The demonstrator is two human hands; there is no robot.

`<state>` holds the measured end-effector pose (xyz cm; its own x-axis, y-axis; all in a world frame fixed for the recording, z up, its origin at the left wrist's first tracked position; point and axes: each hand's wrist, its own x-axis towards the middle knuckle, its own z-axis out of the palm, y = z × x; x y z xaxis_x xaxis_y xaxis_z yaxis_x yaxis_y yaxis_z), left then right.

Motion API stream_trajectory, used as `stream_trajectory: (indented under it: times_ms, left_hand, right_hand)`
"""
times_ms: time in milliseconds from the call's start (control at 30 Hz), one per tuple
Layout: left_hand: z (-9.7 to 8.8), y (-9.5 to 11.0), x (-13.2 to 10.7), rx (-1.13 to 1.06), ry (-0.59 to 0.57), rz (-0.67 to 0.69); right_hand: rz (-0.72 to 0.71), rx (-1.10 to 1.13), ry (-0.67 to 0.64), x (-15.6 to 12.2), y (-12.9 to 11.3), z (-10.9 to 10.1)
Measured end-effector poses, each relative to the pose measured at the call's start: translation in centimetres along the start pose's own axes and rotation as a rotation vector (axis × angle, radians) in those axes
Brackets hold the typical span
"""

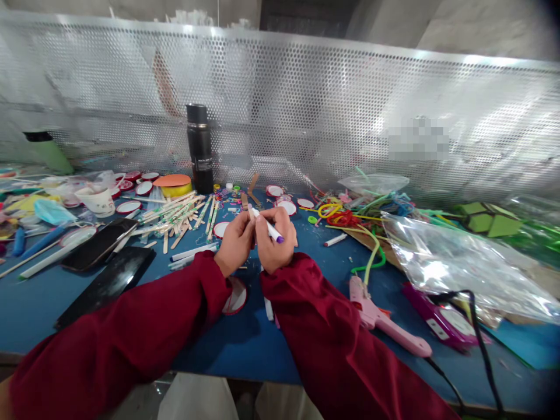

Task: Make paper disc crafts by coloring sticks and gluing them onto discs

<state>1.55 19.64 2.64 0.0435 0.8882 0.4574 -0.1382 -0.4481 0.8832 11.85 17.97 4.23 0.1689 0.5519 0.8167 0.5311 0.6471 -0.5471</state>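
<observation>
My right hand (279,245) is closed around a white marker (272,230) with a purple end, held tilted over the middle of the table. My left hand (236,244) is pinched close beside it, its fingertips meeting the marker's far end. A small piece may be between those fingers, but they hide it. Below my wrists lies a round white disc with a red rim (236,296), partly covered by my sleeve. Another white marker (268,309) lies by my right cuff. More markers (192,254) rest left of my left hand.
Wooden sticks (179,214) are piled left of centre, near a black bottle (200,149). Two dark phones (107,286) lie at the left. On the right are a pink glue gun (385,324) with a cord, a purple device (441,321) and clear plastic bags (464,268). A perforated metal screen (306,116) stands behind.
</observation>
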Motion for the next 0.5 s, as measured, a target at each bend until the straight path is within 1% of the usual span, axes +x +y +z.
stream_trajectory:
  times_ms: [300, 500]
  left_hand:
    - [0.01, -0.24, -0.07, -0.012, -0.003, 0.033]
    - [-0.12, -0.44, 0.00, 0.009, -0.003, 0.010]
  right_hand:
    - [-0.039, -0.012, -0.017, 0.02, -0.09, 0.00]
    - [-0.001, 0.020, 0.013, 0.09, 0.27, 0.14]
